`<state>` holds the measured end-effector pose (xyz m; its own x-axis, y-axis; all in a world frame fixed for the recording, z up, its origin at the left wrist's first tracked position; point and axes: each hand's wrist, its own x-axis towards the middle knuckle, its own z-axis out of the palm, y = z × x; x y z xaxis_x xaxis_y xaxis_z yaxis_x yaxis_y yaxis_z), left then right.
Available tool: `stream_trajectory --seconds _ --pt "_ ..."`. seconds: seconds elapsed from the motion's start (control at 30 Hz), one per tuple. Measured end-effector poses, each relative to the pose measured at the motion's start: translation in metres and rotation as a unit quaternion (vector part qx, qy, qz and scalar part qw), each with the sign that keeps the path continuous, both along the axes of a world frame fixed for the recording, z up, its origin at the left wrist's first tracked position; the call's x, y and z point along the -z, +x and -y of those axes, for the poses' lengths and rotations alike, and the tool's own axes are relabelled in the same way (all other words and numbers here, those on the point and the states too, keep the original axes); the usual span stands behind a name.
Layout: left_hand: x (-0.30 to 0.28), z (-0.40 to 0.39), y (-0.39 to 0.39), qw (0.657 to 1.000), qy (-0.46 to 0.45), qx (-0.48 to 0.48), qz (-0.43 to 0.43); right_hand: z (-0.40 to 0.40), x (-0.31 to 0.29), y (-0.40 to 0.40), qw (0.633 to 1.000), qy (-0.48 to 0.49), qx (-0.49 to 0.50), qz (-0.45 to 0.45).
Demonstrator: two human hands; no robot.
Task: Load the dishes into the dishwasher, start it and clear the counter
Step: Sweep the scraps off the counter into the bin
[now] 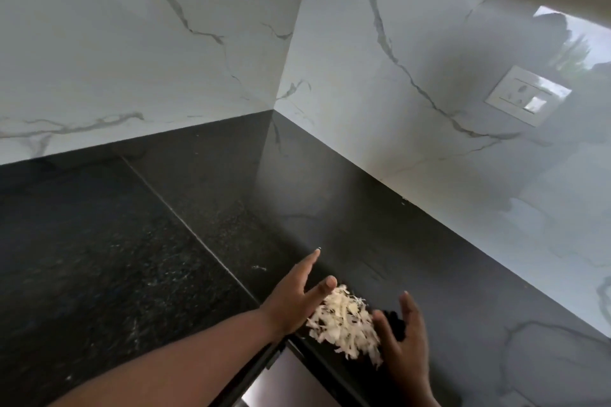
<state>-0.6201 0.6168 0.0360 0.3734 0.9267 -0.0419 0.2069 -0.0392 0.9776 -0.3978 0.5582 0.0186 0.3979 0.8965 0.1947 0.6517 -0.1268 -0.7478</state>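
head view | pale peelings (344, 319) lay heaped on the dark surface (429, 258) by its front edge; likely light, loose, scattering, best scooped from both sides | left hand (294, 299) and right hand (405, 337) flanked the heap, fingers straight and spread, gripping nothing.

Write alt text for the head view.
Two open hands, left hand and right hand, flank a pile of pale scraps near the front edge of a black counter. White marble-look walls meet in the corner behind.

White switch-socket plate (530, 95) on veined marble wall (165, 43).
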Motion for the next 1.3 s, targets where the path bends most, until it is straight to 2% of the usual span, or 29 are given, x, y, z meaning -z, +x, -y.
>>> stream_trajectory --seconds 0.07,0.13,0.23,0.3,0.4,0.43,0.5,0.57,0.63,0.67,0.7,0.77,0.9,0.97,1.03,1.1,1.17,1.3 --pt "-0.002 0.003 -0.013 0.999 -0.027 -0.024 0.031 -0.006 0.004 0.004 0.999 -0.002 0.011 -0.033" --pt "-0.002 0.006 -0.02 0.997 -0.043 -0.038 0.047 -0.01 0.007 0.004 0.999 -0.025 -0.035 -0.019" --pt "-0.002 0.012 -0.016 0.999 -0.03 -0.034 0.007 -0.01 0.005 0.002 0.975 -0.095 -0.163 0.115" --pt "0.001 0.014 -0.004 0.994 0.025 -0.017 -0.105 -0.008 0.001 -0.001 0.956 -0.127 -0.204 0.168" --pt "0.012 0.017 0.024 0.931 0.133 0.023 -0.338 -0.005 0.0 0.002 0.952 -0.128 -0.229 0.157" --pt "0.015 0.018 0.034 0.914 0.146 0.027 -0.379 -0.003 0.0 0.006 0.955 -0.12 -0.239 0.126" --pt "0.017 0.02 0.05 0.91 0.142 0.012 -0.389 -0.001 0.0 0.016 0.964 -0.086 -0.25 0.015" --pt "0.014 0.022 0.062 0.942 0.113 -0.03 -0.313 0.0 0.0 0.026 0.963 -0.059 -0.249 -0.08" --pt "0.004 0.027 0.07 0.982 0.048 -0.089 -0.158 -0.001 0.0 0.033 0.957 -0.054 -0.241 -0.153" --pt "-0.002 0.03 0.071 0.991 0.017 -0.116 -0.071 -0.002 0.001 0.035 0.953 -0.051 -0.241 -0.177" --pt "-0.007 0.034 0.072 0.989 -0.006 -0.15 0.001 -0.003 0.001 0.036 0.949 -0.046 -0.244 -0.196" --pt "-0.013 0.04 0.068 0.968 -0.037 -0.234 0.087 -0.004 0.0 0.038 0.938 -0.034 -0.253 -0.234" --pt "-0.018 0.056 0.041 0.903 -0.096 -0.353 0.227 -0.003 -0.001 0.039 0.931 -0.035 -0.263 -0.251" --pt "-0.016 0.067 0.026 0.861 -0.146 -0.388 0.295 -0.001 -0.003 0.037 0.94 -0.046 -0.28 -0.19" --pt "-0.012 0.08 0.014 0.819 -0.209 -0.394 0.361 0.001 -0.001 0.03 0.946 -0.05 -0.316 -0.045" --pt "-0.006 0.097 0.006 0.794 -0.276 -0.373 0.394 0.003 0.006 0.022 0.931 -0.051 -0.344 0.111" --pt "0.0 0.111 0.001 0.79 -0.328 -0.342 0.389 0.001 0.012 0.015 0.918 -0.059 -0.344 0.189" --pt "0.015 0.128 -0.004 0.805 -0.411 -0.269 0.333 -0.016 0.011 0.003 0.909 -0.085 -0.319 0.256"
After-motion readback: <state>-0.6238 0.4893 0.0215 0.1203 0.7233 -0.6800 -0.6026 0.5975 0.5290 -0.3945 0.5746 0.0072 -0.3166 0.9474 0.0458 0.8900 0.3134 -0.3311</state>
